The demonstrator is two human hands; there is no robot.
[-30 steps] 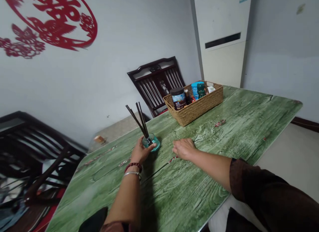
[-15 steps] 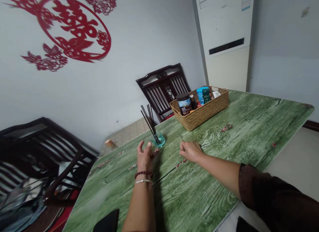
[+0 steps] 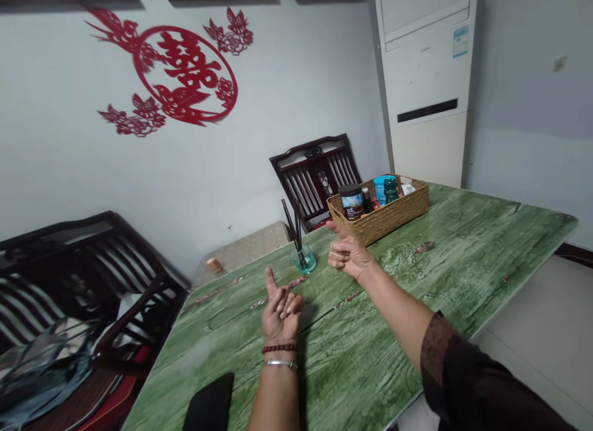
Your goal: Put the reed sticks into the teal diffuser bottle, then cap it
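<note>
My left hand [image 3: 281,307] is raised over the green table [image 3: 440,258], palm toward me. One finger points up, and the others are curled in with nothing visible in them. A beaded bracelet and a silver bangle circle that wrist. My right hand [image 3: 348,253] has one finger stretched up and left while the rest are folded into the palm. It appears in front of the left end of a woven basket [image 3: 393,218]; I cannot tell whether they touch. Between and beyond both hands stands a blue-green glass holder [image 3: 309,262] with dark reed sticks [image 3: 296,227].
Inside the basket are a dark-lidded jar [image 3: 352,202], a blue container [image 3: 382,187] and a green bottle [image 3: 390,190]. A black flat object [image 3: 210,401] lies at the near left edge. Dark wooden chairs [image 3: 319,171] stand behind and to the left, the left one holding cloth.
Both hands have risen and each now extends one finger; the right was a loose fist low over the table. The left palm has turned toward me. The camera view has shifted slightly.
</note>
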